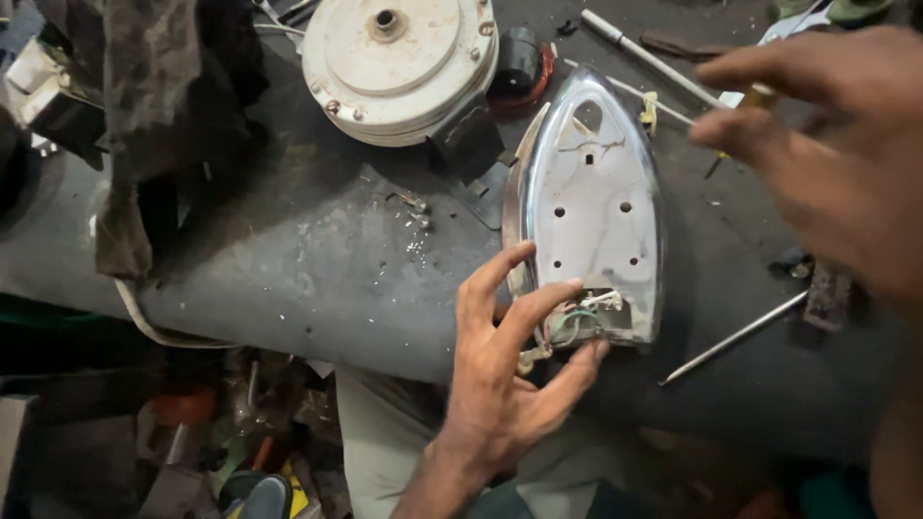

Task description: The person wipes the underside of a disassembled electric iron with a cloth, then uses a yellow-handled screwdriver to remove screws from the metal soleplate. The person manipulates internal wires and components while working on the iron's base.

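Resting on the dark worktop (317,279), our left hand (505,370) spreads its fingers over the near end of a shiny metal iron shell (591,207), fingertips touching the rim where green and white wires (577,322) show through an opening. We see the hand open, pressing rather than clamped. The shell lies with its pointed tip toward the far side, roughly mid-scene, slightly right.

Our right hand (827,144) hovers at the right, blurred, fingers pinched together on a thin tool with a yellowish handle (755,96); its tip stands just right of the shell, apart from it.

Far of the shell sits a round white appliance base (399,62), with a copper-wound coil (529,62) beside it. A thin metal rod (735,336) lies right of the shell on the worktop. Dark cloth (154,125) drapes at the far left. Small screws (413,207) are scattered left of the shell.
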